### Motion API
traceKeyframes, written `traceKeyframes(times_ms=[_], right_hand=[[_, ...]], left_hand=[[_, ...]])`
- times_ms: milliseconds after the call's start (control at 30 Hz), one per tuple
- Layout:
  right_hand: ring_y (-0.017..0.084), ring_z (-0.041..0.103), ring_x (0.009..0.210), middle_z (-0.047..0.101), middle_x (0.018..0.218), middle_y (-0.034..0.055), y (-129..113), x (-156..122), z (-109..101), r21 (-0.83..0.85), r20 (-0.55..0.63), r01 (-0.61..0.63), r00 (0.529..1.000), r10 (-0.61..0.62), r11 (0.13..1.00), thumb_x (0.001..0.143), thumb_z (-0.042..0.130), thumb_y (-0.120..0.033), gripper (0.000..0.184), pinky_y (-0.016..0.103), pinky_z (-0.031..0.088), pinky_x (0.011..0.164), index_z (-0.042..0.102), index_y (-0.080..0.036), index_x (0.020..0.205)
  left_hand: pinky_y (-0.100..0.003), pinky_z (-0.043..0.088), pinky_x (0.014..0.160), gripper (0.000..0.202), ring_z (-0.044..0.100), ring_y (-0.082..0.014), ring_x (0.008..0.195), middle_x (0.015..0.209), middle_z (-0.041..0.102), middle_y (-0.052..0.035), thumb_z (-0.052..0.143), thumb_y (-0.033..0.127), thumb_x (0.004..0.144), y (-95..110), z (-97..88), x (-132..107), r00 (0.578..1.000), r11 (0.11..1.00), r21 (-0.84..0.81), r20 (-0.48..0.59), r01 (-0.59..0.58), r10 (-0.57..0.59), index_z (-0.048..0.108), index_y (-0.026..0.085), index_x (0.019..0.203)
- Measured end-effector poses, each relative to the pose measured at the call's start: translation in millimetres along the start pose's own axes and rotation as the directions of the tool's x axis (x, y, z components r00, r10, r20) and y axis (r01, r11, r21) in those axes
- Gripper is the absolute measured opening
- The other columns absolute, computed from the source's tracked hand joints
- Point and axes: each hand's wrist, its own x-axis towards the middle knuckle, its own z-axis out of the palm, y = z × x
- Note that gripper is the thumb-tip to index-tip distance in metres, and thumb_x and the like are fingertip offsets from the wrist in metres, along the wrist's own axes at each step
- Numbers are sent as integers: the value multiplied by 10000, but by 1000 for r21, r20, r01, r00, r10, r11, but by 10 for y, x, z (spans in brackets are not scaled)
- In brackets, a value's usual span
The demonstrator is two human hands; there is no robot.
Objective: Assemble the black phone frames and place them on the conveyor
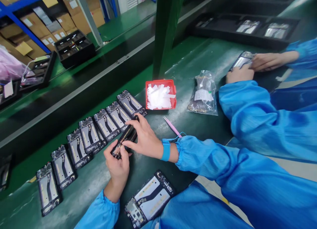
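Observation:
Between both hands a phone chassis (128,135) is held tilted above the green bench. My left hand (118,163) grips its lower end, thumb on the inner side. My right hand (145,136), with a blue band (165,150) on the wrist, holds the upper end, fingers around the edge. Behind them a slanting row of several opened phone chassis, such as this one (90,135), lies on the bench. Closest to my body rests another opened phone chassis (150,200), its battery bay and black flex cable showing. Pink tweezers (171,126) lie beside my right wrist.
A red bin (175,92) holds white paper strips. To its right lies a clear plastic bag (204,96) of small parts. At the right a co-worker's hands (247,68) hold another phone chassis. A green post (167,34) rises from the bench; black trays (74,47) stand behind.

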Motion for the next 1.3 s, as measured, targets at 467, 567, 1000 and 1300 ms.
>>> traceKeyframes(times_ms=[467,567,1000,1300], right_hand=[[283,627,1006,699,1108,123,147,173,-185,-156,260,427,888,-380,891,933,728,-332,365,415,442,853,623,-136,1223],[284,640,1007,693,1095,116,158,180,-200,-145,274,414,890,-365,899,923,744,-327,387,416,476,855,624,-143,1242],[225,657,956,674,1106,85,73,47,-111,392,394,-59,913,-109,918,962,660,-322,287,347,560,813,556,-184,1192],[205,626,915,679,945,30,51,11,-96,585,421,-198,903,-86,787,983,638,-452,288,329,547,837,637,-168,1027]], left_hand=[[-204,425,275,414,535,-91,303,735,608,62,748,442,837,112,-142,254,948,956,-95,188,276,-255,570,199,1121],[-220,507,343,496,637,-115,479,921,653,-6,744,481,849,60,-164,274,933,927,-210,254,310,-255,562,223,1232],[-368,525,1048,509,665,-242,1193,1285,687,-102,739,417,893,45,-50,126,957,946,-255,257,199,-132,535,213,1312],[-343,561,949,401,719,-228,1053,1101,740,-73,741,374,895,175,-37,47,969,948,-280,232,150,-85,560,210,1213]])
